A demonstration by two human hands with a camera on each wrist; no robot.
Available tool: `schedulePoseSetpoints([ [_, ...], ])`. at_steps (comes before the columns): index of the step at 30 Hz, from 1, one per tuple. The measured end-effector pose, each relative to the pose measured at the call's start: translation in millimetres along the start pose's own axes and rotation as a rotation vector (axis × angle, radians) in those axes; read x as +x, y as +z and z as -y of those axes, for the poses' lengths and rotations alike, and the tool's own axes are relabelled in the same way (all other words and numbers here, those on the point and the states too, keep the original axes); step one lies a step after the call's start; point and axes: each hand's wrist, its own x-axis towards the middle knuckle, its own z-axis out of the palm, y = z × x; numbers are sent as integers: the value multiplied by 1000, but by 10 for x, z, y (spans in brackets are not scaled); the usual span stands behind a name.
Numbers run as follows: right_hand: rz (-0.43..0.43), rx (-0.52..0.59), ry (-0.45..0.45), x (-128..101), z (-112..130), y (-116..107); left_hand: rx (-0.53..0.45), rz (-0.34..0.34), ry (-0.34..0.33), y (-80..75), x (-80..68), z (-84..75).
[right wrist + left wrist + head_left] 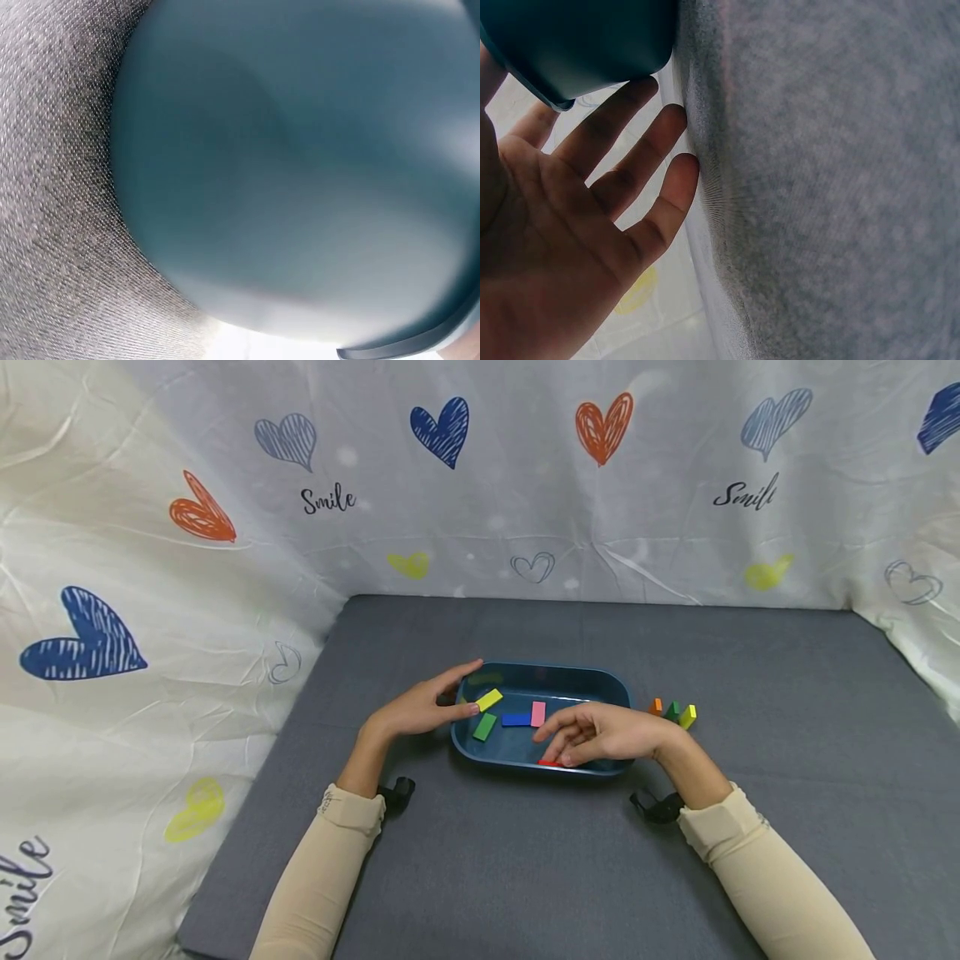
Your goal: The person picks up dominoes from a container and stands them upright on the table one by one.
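A dark teal tray sits on the grey cloth. My left hand holds its left end, thumb lying over the rim and the other fingers outside; in the left wrist view those fingers spread below the tray wall. Inside the tray, my right hand pinches a red block close to the near wall, most of the block hidden by fingers. Also in the tray lie a yellow block, a green block, a blue block and a pink block. Only the tray's outer wall fills the right wrist view.
Just right of the tray, an orange block, a second green block and a second yellow block stand on the grey cloth, partly behind the right wrist. A white curtain printed with hearts hangs behind and to the left.
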Motion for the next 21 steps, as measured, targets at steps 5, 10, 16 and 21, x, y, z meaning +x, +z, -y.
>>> schedulePoseSetpoints([
  [5, -16, -2, 10, 16, -32, -6, -7, 1, 1, -1, -2, -1],
  [10, -2, -8, -5, 31, -61, -18, -5, 0, 0, -3, 1, 1],
  [16, 8, -30, -17, 29, -68, -28, -1, -1, 1, -4, 3, 4],
  [21, 10, -36, -20, 25, -67, -34, 0, -3, 3, 0, 0, 4],
])
